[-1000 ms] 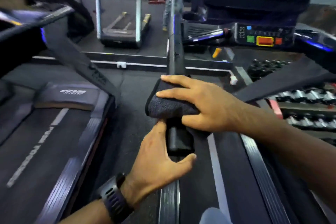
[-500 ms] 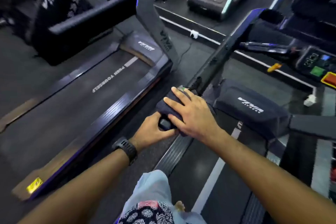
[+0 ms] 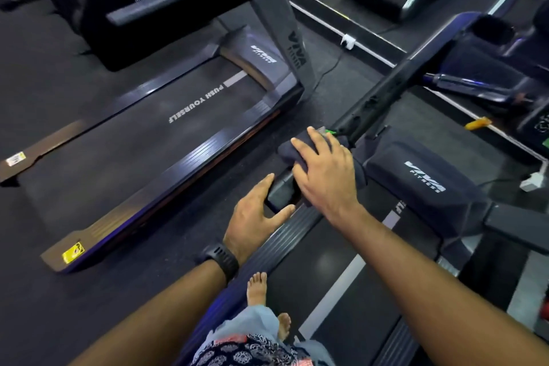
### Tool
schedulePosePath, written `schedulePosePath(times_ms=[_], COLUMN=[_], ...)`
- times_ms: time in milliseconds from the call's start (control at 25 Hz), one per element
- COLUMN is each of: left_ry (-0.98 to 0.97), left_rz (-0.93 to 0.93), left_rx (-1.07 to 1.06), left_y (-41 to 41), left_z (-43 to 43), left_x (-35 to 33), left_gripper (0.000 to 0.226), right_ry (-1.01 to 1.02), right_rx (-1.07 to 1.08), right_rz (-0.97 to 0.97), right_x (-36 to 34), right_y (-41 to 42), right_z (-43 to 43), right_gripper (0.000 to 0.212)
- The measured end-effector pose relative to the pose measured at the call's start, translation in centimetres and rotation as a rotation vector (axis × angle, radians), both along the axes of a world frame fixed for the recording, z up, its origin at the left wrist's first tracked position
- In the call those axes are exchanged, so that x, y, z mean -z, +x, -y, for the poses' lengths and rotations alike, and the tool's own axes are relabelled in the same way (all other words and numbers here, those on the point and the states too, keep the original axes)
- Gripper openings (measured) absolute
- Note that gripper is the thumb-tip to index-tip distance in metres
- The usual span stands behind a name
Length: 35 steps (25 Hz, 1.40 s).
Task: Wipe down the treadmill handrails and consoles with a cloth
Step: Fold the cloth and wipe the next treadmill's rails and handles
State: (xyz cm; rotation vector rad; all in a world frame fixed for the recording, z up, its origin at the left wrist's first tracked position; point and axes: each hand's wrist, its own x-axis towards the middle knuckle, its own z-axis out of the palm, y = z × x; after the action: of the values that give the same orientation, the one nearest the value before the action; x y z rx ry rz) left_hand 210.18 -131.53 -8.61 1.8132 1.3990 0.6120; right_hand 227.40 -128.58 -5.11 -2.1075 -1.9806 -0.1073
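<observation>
A dark cloth (image 3: 286,151) is draped over the near end of the black handrail (image 3: 386,92) of the treadmill I stand on. My right hand (image 3: 323,175) lies flat on the cloth and presses it onto the rail with straight, spread fingers. Just behind it, my left hand (image 3: 252,217), with a black watch on the wrist, cradles the rail's end cap (image 3: 280,190) between a straight forefinger and thumb. The console (image 3: 534,125) shows only partly at the right edge.
A second treadmill (image 3: 142,134) lies parallel on the left, its upright (image 3: 285,38) rising close to the handrail. The motor cover (image 3: 416,178) sits below the rail on the right. My bare feet (image 3: 257,288) stand on the belt's left side rail. Dark rubber floor lies between the machines.
The view has tipped down and to the left. My right hand has stayed with the cloth at the rail's near end. My left hand has loosened from gripping the end cap to an open straddle.
</observation>
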Motion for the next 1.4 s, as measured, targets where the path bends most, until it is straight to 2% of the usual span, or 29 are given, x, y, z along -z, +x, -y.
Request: schedulePosePath(times_ms=[40,120,160,200,280,320,360,400,520,680,720,840,880,1000,1040,1160,1200,1320,1360,1400], left_ry=[0.000,-0.006,0.004,0.007,0.012,0.021,0.036,0.055,0.085,0.107,0.109,0.111,0.116,0.101,0.097,0.075,0.086,0.150,0.168,0.182], left_rz=[0.002,-0.002,-0.009,-0.009,-0.018,-0.021,-0.023,-0.024,-0.018,-0.045,-0.041,-0.031,-0.048,-0.070,-0.051,0.037,0.027,-0.061,-0.078,-0.084], left_rx=[0.005,0.004,0.003,0.003,0.002,-0.007,-0.016,-0.023,-0.080,-0.215,-0.239,-0.296,-0.304,-0.319,-0.323,-0.364,-0.385,-0.383,-0.371,-0.360], left_y=[0.0,-0.2,-0.2,-0.1,0.2,0.3,0.4,0.5,1.2,2.8,3.0,3.6,3.8,4.2,4.2,3.8,3.7,3.8,3.8,3.9], left_z=[-0.1,0.0,0.0,0.1,0.0,0.1,0.3,0.4,1.5,2.5,2.6,2.9,3.0,3.2,3.2,3.5,3.8,4.1,4.0,4.1], left_x=[0.4,0.8,0.7,0.7,0.6,0.5,0.2,0.2,0.1,0.3,0.5,0.6,0.6,0.6,0.6,0.9,1.1,1.3,1.4,1.5], left_gripper=[0.069,0.042,0.039,0.046,0.071,0.076,0.077,0.076,0.070,0.070,0.070,0.070,0.071,0.073,0.074,0.071,0.073,0.079,0.079,0.078], right_ry=[0.008,0.032,0.032,0.032,0.061,0.067,0.061,0.055,0.053,0.039,0.043,0.066,0.069,0.088,0.087,0.133,0.132,0.115,0.107,0.115], right_rx=[-0.010,-0.204,-0.283,-0.304,-0.132,-0.042,-0.020,-0.086,-0.395,-0.134,-0.165,-0.447,-0.434,-0.200,-0.245,-0.642,-0.663,-0.306,-0.271,-0.345], right_rz=[0.002,0.059,0.075,0.081,0.031,0.000,-0.001,0.041,0.133,0.002,0.025,0.070,0.061,-0.001,0.015,0.069,0.083,0.012,0.015,0.053], right_x=[0.2,1.2,1.3,1.1,0.5,0.4,0.7,1.1,2.0,0.7,1.1,2.0,1.7,0.9,1.3,2.2,2.0,1.0,1.2,1.7], right_y=[-0.8,-2.1,-1.6,-0.4,1.7,1.7,1.2,0.3,1.5,2.5,1.4,2.0,3.3,3.6,2.7,1.3,2.0,2.7,2.3,1.7], right_z=[0.5,2.7,2.9,2.0,-0.7,-1.2,-1.2,-0.4,0.9,-1.6,-0.5,1.1,-0.3,-2.0,-0.9,2.2,1.1,-1.6,-1.1,0.1], right_gripper=[0.052,0.049,0.048,0.047,0.046,0.046,0.046,0.047,0.048,0.048,0.049,0.049,0.048,0.046,0.047,0.047,0.046,0.047,0.048,0.049])
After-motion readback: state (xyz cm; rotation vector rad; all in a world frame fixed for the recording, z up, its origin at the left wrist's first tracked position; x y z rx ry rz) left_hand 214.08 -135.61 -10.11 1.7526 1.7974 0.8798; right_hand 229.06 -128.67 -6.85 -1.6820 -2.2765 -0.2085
